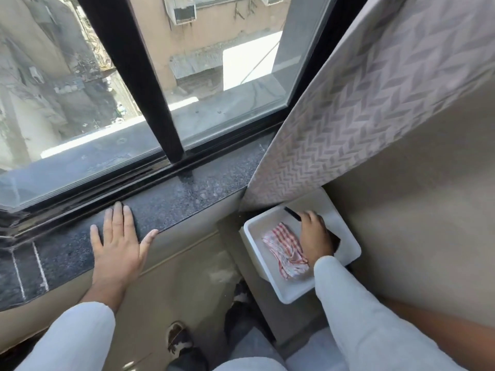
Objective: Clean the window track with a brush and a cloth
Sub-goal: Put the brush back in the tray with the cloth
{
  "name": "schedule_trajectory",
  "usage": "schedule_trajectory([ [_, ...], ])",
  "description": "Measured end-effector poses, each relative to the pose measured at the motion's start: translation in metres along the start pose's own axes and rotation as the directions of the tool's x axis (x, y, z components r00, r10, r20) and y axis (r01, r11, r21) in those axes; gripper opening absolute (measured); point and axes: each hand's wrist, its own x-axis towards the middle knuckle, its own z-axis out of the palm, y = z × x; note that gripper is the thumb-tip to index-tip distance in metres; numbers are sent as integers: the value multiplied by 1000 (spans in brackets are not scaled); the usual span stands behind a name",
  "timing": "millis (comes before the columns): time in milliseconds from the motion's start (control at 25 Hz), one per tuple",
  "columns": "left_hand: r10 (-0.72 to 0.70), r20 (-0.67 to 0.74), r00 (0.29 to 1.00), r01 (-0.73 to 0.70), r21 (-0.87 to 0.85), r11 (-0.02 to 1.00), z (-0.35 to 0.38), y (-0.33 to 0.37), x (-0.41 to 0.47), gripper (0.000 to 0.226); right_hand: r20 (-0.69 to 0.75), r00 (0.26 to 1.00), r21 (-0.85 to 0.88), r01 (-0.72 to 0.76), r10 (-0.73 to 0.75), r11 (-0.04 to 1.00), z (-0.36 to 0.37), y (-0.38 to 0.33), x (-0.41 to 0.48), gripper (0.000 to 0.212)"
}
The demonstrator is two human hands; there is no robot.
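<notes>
Down by the curtain (375, 108), a white tray (270, 279) holds a red-checked cloth (285, 250) and a dark brush (293, 215). The right hand (316, 236) closes on the brush. The left hand (120, 242), fingers spread, lies flat on the sill (201, 188) beside the window track (107, 194).

One cam on my head, wide-angle, looking fwd and down: close on the window track (112, 191) and sill (187, 199), both my forearms in shot.
</notes>
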Motion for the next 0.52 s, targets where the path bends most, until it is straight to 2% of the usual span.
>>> schedule_trajectory([
  [200, -19, 18, 1000, 20, -10, 1000, 2, 0, 1, 93, 98, 991, -82, -87, 95, 993, 26, 19, 23, 46],
  [360, -21, 45, 999, 20, 21, 1000, 2, -2, 3, 92, 74, 990, -45, -120, 123, 992, 31, 15, 24, 42],
  [440, -28, 42, 999, 27, 26, 999, 2, -2, 2, 91, 26, 1000, -29, -17, 17, 999, 26, 1, 10, 42],
  [520, -41, 66, 997, 38, 43, 998, -3, -2, 5, 88, 31, 972, -131, 235, -233, 963, 22, -24, -5, 43],
])
